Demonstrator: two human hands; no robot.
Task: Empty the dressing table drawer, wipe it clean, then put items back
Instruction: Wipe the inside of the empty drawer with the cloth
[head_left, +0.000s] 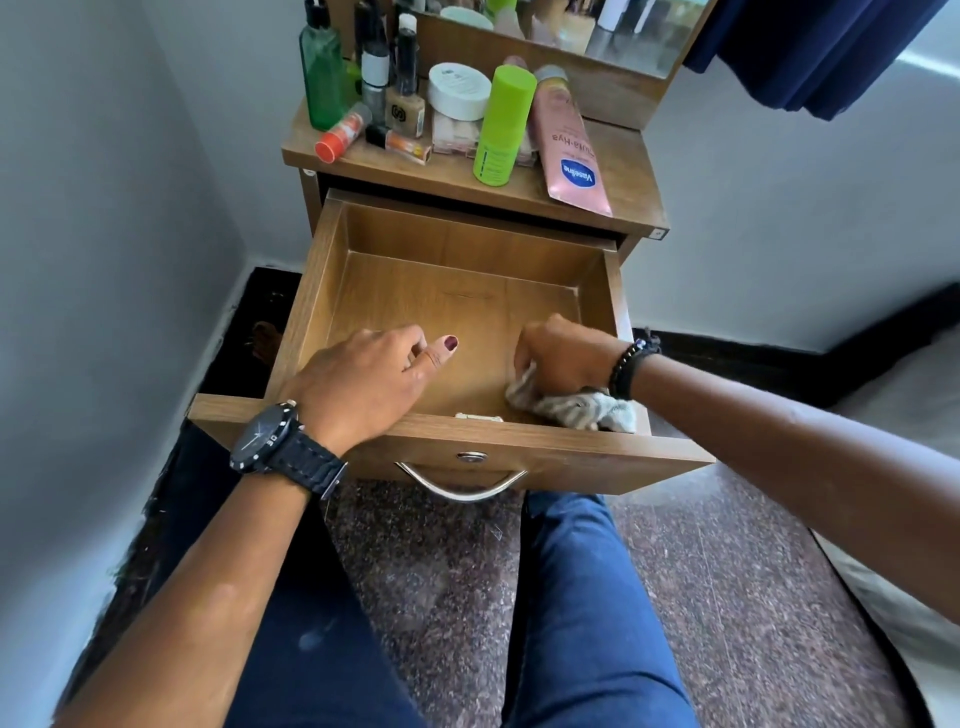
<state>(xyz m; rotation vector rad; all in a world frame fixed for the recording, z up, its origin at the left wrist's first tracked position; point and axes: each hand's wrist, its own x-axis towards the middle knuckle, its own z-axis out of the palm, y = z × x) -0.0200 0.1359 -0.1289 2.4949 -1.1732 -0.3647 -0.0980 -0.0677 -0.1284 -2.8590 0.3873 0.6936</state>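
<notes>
white walls close in a wooden dressing table (618, 171) crowded with bottles (363, 78). its drawer (447, 296) is pulled out toward my knees. my left hand (363, 382) drapes over the front edge, fingers loosely curled, thumb out. my right hand (563, 356) bunches a cloth (576, 408), fingers clenched, at the front right corner inside.

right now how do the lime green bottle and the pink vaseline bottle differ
The lime green bottle stands upright; the pink vaseline bottle leans back, tilted. The green one is a straight, shorter cylinder; the pink one is longer and widens toward its base. Both sit on the dressing table top, side by side above the open drawer.
</notes>
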